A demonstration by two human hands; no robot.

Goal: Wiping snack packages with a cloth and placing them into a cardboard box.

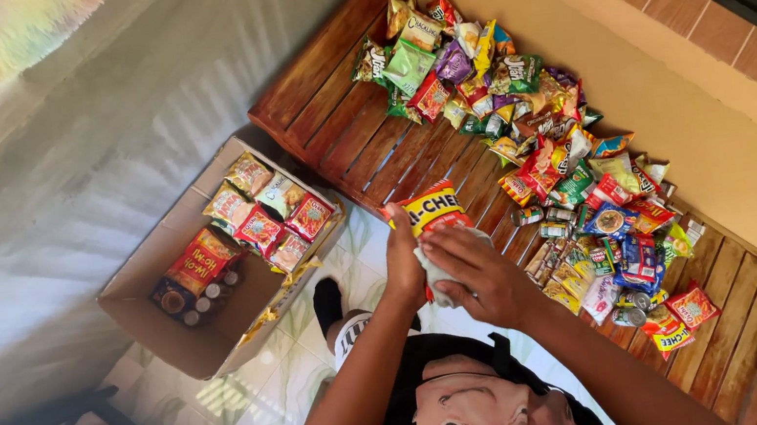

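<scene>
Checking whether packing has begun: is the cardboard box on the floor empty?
No. The cardboard box already holds several snack packets along one side and some small round containers near a corner.

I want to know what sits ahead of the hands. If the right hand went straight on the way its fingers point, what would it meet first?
The right hand points up-left at the yellow-and-red snack packet held by the left hand; that comes first.

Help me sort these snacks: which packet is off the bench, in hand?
The red-and-yellow snack packet, held by the left hand and the right hand; the others lie on the bench or in the box.
</scene>
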